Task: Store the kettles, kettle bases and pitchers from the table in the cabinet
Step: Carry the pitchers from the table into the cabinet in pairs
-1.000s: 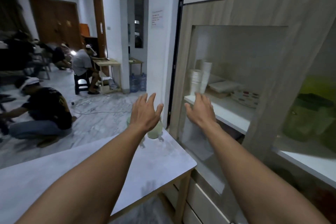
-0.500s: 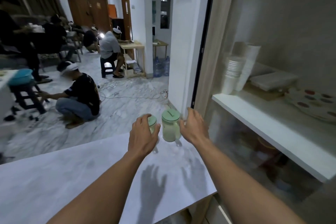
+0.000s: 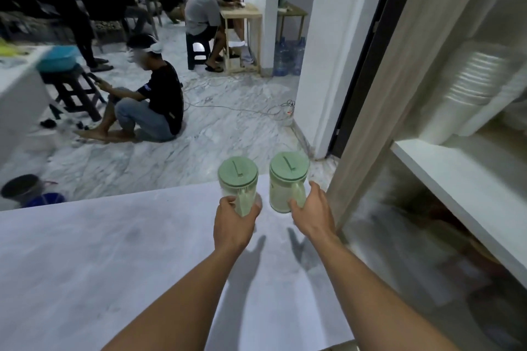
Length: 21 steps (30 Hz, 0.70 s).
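Observation:
Two clear pitchers with pale green lids stand side by side at the far edge of the grey marble table (image 3: pixel 114 259). My left hand (image 3: pixel 233 222) is wrapped around the handle of the left pitcher (image 3: pixel 238 177). My right hand (image 3: pixel 313 214) curls around the handle of the right pitcher (image 3: pixel 286 179), thumb up on its right side. Both pitchers rest on the table top. The cabinet (image 3: pixel 445 168) stands open just to the right, its white shelf at about hand height.
Stacked white cups (image 3: pixel 467 85) sit on the cabinet shelf, with dim items on the level below. Beyond the table, a person (image 3: pixel 151 100) crouches on the marble floor and another sits on a stool (image 3: pixel 199 17). A dark bucket (image 3: pixel 21 185) stands at the left.
My view has dropped and closed in on the table's far edge. Both hands, open above the pitchers before, have come down and closed on the two handles.

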Tool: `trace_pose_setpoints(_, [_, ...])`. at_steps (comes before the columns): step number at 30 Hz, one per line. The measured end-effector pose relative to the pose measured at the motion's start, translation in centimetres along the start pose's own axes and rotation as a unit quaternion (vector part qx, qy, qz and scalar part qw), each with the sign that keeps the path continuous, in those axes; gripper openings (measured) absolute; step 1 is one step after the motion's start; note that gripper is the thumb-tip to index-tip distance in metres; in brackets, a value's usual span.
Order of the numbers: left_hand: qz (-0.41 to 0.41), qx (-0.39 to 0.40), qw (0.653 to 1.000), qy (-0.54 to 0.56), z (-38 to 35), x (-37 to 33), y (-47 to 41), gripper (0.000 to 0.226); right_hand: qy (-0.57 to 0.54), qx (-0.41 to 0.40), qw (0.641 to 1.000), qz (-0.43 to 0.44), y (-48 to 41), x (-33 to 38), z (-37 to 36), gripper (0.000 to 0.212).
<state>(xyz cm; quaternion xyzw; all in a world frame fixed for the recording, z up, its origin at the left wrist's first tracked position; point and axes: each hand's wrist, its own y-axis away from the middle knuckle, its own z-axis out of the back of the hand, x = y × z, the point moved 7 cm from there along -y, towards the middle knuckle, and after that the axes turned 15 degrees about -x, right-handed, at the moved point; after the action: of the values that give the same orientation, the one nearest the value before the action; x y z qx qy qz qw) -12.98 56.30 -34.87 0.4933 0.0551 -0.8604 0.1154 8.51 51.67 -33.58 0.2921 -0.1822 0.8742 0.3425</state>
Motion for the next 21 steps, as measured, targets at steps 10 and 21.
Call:
trace_pose_setpoints(10, [0.039,-0.002,0.999,-0.006,-4.6,2.0,-2.3,0.035,-0.149,0.025,0.983,-0.104,-2.4,-2.5,-5.2,0.037])
trace_pose_setpoints(21, [-0.003,-0.02,1.0,0.012,-2.8,0.9,-3.6,0.02,-0.17,-0.015,0.981,-0.09,-1.8,-1.4,-5.2,0.023])
